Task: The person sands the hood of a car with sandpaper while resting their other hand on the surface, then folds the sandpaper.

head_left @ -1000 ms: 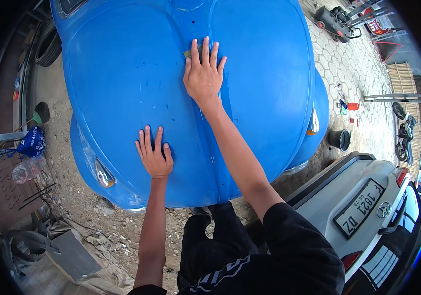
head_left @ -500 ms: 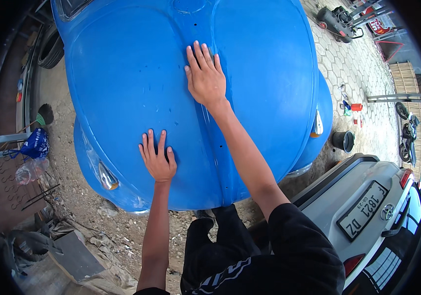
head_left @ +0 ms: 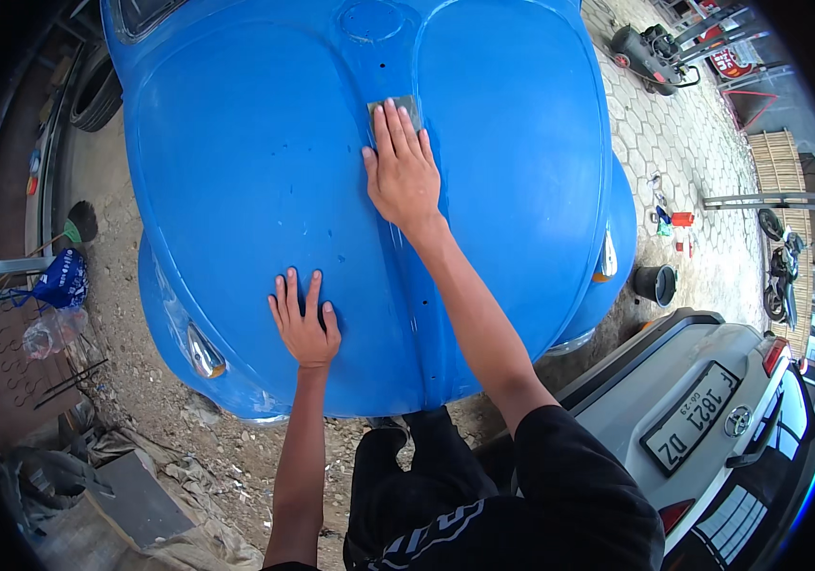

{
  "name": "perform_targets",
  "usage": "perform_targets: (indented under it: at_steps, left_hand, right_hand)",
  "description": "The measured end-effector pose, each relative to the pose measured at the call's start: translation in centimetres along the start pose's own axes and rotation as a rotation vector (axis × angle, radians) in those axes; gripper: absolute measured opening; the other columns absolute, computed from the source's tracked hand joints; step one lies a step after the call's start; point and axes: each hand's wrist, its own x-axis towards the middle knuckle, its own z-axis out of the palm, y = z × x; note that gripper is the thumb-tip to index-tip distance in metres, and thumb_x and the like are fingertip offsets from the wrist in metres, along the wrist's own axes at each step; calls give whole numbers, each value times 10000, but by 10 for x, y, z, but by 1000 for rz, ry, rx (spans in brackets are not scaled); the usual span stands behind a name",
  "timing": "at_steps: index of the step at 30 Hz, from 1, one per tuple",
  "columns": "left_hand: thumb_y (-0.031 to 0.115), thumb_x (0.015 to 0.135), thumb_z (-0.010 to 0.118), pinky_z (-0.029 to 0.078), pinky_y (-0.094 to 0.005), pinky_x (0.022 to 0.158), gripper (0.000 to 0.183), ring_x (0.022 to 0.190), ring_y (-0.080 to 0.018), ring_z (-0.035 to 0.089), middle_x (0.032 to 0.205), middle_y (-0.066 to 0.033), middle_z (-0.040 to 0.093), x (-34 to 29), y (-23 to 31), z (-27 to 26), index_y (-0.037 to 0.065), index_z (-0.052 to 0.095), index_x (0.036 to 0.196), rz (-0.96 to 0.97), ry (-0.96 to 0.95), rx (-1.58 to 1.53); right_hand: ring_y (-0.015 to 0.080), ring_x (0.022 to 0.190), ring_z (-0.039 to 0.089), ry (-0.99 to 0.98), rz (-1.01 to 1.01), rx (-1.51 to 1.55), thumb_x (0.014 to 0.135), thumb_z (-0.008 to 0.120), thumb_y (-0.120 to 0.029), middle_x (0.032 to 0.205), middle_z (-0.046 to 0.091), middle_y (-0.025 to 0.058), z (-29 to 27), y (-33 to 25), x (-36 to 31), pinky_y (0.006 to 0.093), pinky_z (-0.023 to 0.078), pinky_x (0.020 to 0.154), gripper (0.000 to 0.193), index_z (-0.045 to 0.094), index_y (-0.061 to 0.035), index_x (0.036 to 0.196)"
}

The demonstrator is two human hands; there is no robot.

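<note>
A blue car front with a rounded bonnet fills the middle of the view, with wet streaks and small drops on its matt surface. My right hand lies on the raised centre strip, fingers close together and pressed over a small grey sheet of sandpaper. Part of the sheet shows past the fingertips; the rest is under them. Lower down on the left half of the bonnet, my left hand rests flat and open, fingers spread, with nothing held.
Close by on the right stands a silver car. A black bucket is beside the blue car's right fender. Farther off are a compressor and a motorcycle. On the left lie a tyre and a blue bag.
The right hand has slid slightly toward me relative to the bonnet's upper hole, and more of the sandpaper shows now. The left hand stays flat on the bonnet. The view has shifted slightly.
</note>
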Motion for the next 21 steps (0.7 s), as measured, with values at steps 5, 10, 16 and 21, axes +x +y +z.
perform_targets:
  at_steps: [5, 10, 16, 21]
  left_hand:
    - [283, 1014, 429, 208, -604, 1196, 467, 1471, -419, 346, 1567, -181, 430, 3, 4, 2, 149, 597, 1428, 4, 8, -24]
    - [305, 1027, 428, 220, -592, 1199, 448, 1469, -395, 365, 1557, -164, 456, -2, -4, -2, 186, 618, 1416, -22, 22, 22]
    - [291, 1017, 427, 202, -596, 1204, 470, 1477, -404, 341, 1571, -174, 426, -3, 1, 0, 151, 593, 1433, -1, -9, 19]
    - [298, 1021, 425, 209, -595, 1201, 462, 1473, -400, 354, 1564, -171, 440, 4, 4, 1, 167, 601, 1428, -6, 9, -3]
  right_hand:
    - [253, 1486, 357, 114, -11, -10, 1037, 441, -349, 1606, 385, 106, 18, 11, 56, 468, 283, 1215, 578, 395, -72, 1542]
    - [251, 1491, 350, -76, 24, 44, 1038, 444, -347, 1610, 383, 90, -14, -19, -60, 475, 269, 1219, 584, 377, -96, 1561]
    - [266, 1481, 363, 2, 47, 15, 1035, 456, -330, 1605, 389, 97, -7, -9, -22, 486, 293, 1206, 574, 388, -87, 1551]
    - [284, 1471, 373, 141, 46, 47, 1034, 458, -319, 1597, 397, 110, 12, 4, 48, 482, 311, 1197, 569, 390, -64, 1538]
